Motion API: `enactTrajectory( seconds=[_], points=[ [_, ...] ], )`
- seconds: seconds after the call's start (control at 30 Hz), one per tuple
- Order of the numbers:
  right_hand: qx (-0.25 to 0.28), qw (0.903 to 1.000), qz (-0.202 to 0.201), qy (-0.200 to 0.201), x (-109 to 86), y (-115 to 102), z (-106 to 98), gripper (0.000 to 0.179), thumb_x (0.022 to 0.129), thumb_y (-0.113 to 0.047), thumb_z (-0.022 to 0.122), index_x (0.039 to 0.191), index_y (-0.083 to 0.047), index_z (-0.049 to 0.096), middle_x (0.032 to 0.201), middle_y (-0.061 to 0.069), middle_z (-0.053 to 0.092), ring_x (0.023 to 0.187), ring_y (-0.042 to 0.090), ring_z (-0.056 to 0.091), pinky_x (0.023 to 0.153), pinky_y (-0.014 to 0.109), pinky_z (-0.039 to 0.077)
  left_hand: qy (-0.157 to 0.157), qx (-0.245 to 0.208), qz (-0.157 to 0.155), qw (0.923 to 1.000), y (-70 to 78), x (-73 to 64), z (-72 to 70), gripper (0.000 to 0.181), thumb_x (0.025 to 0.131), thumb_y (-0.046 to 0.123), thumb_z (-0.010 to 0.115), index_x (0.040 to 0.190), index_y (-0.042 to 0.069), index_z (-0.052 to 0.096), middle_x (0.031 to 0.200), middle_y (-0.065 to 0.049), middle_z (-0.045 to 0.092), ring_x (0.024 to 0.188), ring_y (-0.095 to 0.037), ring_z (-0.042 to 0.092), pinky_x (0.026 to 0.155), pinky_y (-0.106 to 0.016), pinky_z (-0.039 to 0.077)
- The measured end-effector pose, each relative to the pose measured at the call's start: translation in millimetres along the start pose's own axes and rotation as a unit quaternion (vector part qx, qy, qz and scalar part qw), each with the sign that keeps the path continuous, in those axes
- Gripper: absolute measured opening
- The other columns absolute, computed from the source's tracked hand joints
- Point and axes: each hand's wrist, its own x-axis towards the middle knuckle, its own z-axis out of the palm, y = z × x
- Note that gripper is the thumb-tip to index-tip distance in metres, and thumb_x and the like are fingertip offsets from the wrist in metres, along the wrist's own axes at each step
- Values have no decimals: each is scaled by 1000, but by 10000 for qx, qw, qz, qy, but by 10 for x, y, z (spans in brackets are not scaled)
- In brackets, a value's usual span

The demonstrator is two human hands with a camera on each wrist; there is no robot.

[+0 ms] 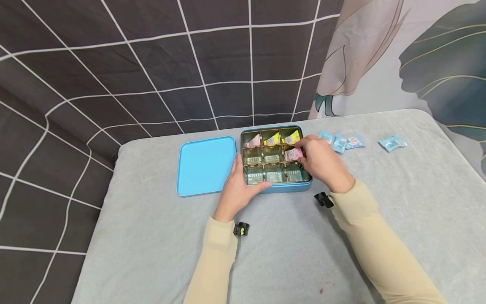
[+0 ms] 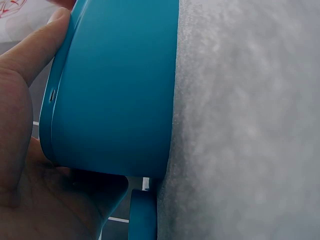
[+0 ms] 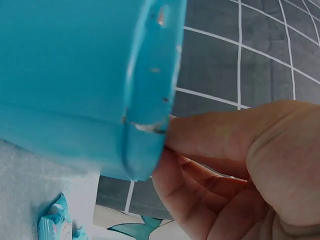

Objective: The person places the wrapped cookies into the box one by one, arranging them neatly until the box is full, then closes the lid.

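Note:
A blue tin box [image 1: 286, 187] holds a brown divided insert with square compartments. My left hand [image 1: 236, 190] rests at its front left corner, thumb along the front rim and straight fingers along the left side; the left wrist view shows the thumb [image 2: 42, 45] against the rim. Over the right compartment of the middle row, my right hand [image 1: 322, 161] pinches a pink wrapped candy [image 1: 293, 155] by its right end. In the right wrist view the box wall hides the fingertips and candy. The back row contains another pink candy [image 1: 253, 141] and two yellow candies [image 1: 272, 139].
The blue lid [image 1: 206, 166] lies flat just left of the box. Several blue wrapped candies [image 1: 340, 143] are grouped right of the box, with one more blue candy [image 1: 392, 143] farther right. A grey cloth [image 1: 152, 236] covers the table; a dark checked curtain [image 1: 159, 63] hangs behind.

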Motion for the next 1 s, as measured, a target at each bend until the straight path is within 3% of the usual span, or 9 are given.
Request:
enactTrajectory(
  seconds=[0.27,1.0],
  points=[
    [-228,9997,-117,15,35,-21,56,24,88,7,63,110,12,71,110,29,67,102,43,64,88,53,52,11,-8,-12,10000,7,5,-2,123,78,53,83,161,4,6,168,-14,7,152,-28,15,119,-47,24],
    [-258,9996,-16,71,-9,-51,65,18,86,6,64,101,12,72,105,27,65,97,42,64,84,53,52,23,27,-73,10000,10,6,-2,123,78,53,83,162,4,7,168,-14,8,152,-28,15,119,-48,24]
  ],
)
